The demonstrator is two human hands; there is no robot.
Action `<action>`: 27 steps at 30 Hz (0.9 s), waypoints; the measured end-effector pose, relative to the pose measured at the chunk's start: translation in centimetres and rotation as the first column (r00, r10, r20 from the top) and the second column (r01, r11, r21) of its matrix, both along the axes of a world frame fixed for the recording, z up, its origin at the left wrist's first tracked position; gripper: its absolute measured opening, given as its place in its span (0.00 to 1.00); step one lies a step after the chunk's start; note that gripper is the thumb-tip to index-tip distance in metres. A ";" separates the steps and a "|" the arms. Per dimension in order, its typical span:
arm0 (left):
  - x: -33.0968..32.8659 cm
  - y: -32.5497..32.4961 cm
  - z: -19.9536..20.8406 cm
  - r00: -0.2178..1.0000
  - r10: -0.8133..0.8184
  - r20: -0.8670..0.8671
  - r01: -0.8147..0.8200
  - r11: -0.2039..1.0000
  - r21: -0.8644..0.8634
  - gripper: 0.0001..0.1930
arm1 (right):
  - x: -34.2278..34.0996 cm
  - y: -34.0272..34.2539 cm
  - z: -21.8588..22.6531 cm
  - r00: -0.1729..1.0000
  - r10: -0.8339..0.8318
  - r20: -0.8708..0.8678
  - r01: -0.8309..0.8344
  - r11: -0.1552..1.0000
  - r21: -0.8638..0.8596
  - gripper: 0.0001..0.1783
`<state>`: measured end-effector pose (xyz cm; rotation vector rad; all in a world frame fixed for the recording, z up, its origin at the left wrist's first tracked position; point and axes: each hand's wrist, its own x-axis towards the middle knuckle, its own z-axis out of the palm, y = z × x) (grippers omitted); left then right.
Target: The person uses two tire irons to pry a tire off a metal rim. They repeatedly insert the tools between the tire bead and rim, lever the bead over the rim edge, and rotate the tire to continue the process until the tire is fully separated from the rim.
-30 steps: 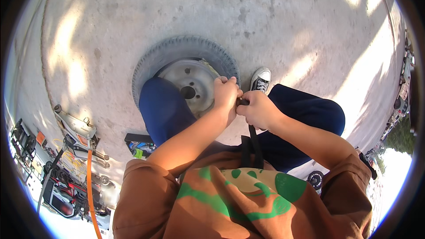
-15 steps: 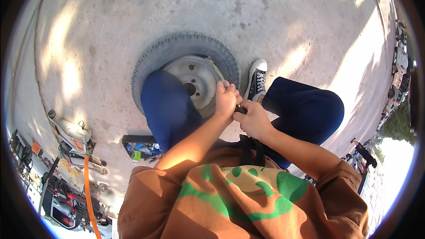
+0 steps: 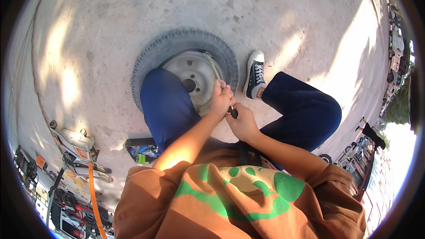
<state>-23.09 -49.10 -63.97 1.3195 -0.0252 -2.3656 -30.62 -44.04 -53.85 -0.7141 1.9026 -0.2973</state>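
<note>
A tyre (image 3: 170,46) on a grey steel wheel (image 3: 197,68) lies flat on the ground, partly behind my left knee. A narrow pale-yellowish bar (image 3: 212,65) slants over the wheel's right side, its far tip by the tyre's inner edge. My left hand (image 3: 221,99) is closed around the near end of this bar. Just below it, my right hand (image 3: 243,123) is closed on a black-ended tool (image 3: 233,113), whose thin shaft runs up beneath my left fingers. Whether that tool and the bar are one piece is hidden by my hands.
A black box of small tools (image 3: 144,149) stands beside my left thigh. Further left are a floor jack (image 3: 73,137) and an orange hose or strap (image 3: 94,203). My right shoe (image 3: 255,73) rests right of the tyre. Parked vehicles (image 3: 396,57) stand far right.
Both hands have shifted slightly left and down, with my right hand lower. More of the pale bar shows over the wheel. The whole view has moved a little.
</note>
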 end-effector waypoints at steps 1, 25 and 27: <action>0.5 0.6 -0.6 0.999 -0.034 -0.001 0.034 0.999 -0.023 0.08 | 0.7 0.9 -0.6 1.000 -0.015 -0.006 0.015 0.999 -0.044 0.12; 8.6 -3.7 1.8 0.276 -0.218 0.936 0.940 -0.140 -0.310 0.11 | 9.7 7.9 -19.5 0.970 0.180 0.164 -0.233 0.879 0.416 0.27; 10.6 -7.7 2.7 0.387 0.000 0.922 0.920 -0.071 -0.386 0.11 | 9.3 7.0 -18.0 0.948 0.292 0.122 -0.316 0.851 0.419 0.26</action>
